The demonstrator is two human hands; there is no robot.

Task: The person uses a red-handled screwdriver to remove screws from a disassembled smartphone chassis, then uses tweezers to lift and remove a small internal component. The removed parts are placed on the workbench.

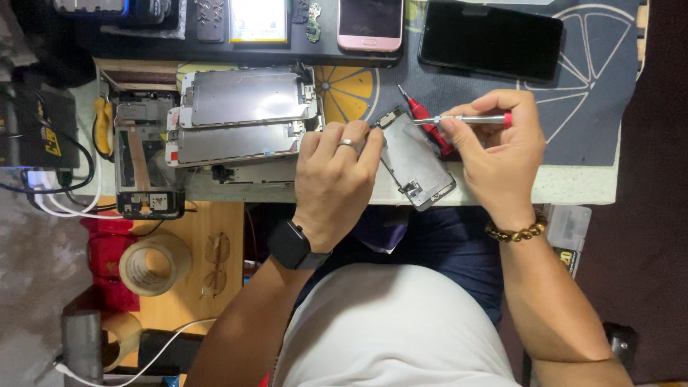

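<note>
My left hand (335, 172) presses down on a phone screen assembly (416, 159) that lies tilted at the table's front edge, its metal backplate facing up. My right hand (498, 150) grips a thin screwdriver (466, 120) with a red end, its tip aimed at the top corner of the assembly. A second red-handled screwdriver (423, 118) lies on the mat just behind the assembly. A ring sits on my left hand, a dark watch on that wrist and a bead bracelet on my right wrist.
Two more screen assemblies (244, 118) are stacked left of my hand, next to a bare phone frame (147, 161). A pink phone (370, 23) and a black phone (491, 39) lie at the back. Tape roll (154, 264) and glasses (213, 265) rest lower left.
</note>
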